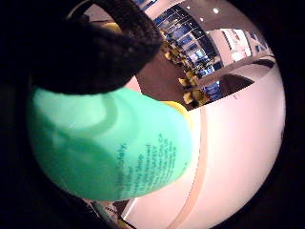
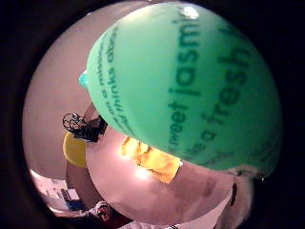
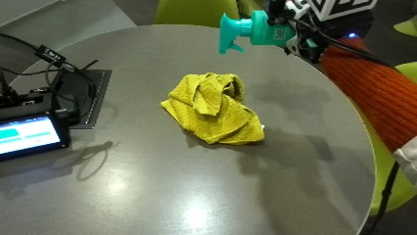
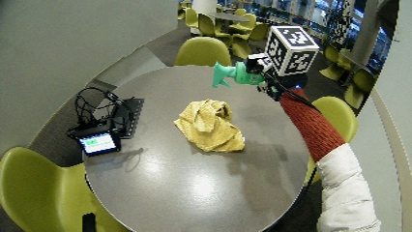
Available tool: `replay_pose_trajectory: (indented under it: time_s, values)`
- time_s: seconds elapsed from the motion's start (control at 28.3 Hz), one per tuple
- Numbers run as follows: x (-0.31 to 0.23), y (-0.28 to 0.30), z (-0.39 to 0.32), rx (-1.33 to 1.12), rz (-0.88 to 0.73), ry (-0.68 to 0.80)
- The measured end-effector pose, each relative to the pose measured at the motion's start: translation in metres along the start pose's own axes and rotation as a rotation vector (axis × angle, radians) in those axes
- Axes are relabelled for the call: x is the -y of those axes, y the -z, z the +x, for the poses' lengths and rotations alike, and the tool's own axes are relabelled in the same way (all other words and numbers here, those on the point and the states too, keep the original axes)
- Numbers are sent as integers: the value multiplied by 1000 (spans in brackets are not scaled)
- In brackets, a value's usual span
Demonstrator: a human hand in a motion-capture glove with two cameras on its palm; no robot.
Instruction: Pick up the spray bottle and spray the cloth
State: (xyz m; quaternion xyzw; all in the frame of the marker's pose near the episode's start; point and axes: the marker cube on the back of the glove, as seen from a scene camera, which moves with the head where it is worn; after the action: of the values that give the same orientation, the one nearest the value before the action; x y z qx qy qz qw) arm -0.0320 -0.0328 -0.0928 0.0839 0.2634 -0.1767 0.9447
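Half the job looked done: the right hand (image 3: 301, 30) had its grip curled round the spray bottle (image 3: 255, 30), held in the air above the desk (image 3: 196, 196), nozzle toward the crumpled yellow cloth (image 3: 214, 108) at the desk's middle. Spraying remained.

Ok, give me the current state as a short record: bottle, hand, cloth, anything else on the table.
bottle: green spray bottle lifted off the table, tipped on its side, nozzle pointing out over the table
hand: gloved right hand grips the bottle, above the far edge of the table
cloth: yellow cloth crumpled near the middle of the round grey table, lower than the nozzle and not touched
spray: none visible
other: small screen with cables at the table's edge
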Motion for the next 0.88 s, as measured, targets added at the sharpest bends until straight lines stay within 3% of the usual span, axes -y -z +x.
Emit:
replay_pose_trajectory:
  time_s: [0.53,0.88]
  values:
    - [7,-9,-11,-146,-69,49]
    - [8,-18,-21,47,-79,-16]
